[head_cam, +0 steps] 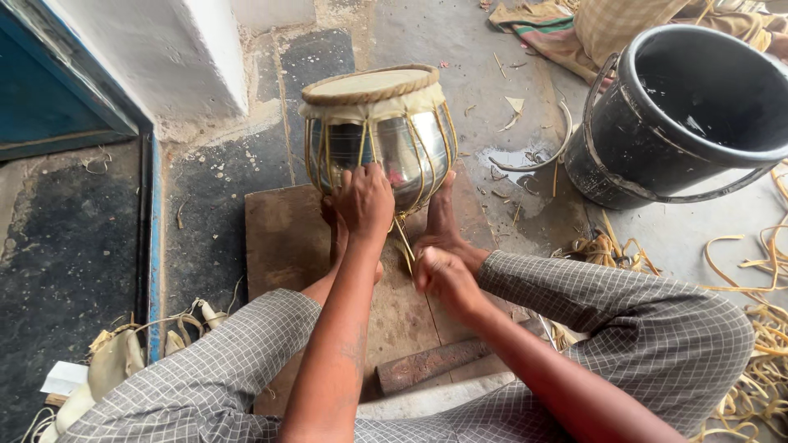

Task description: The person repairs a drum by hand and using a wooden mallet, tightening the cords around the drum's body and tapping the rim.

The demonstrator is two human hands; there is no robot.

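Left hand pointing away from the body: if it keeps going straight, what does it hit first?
The left hand already rests against the shiny metal drum, on its near wall among the laced straps. Pushing straight on, it would press into that wall at once; nothing else lies between.
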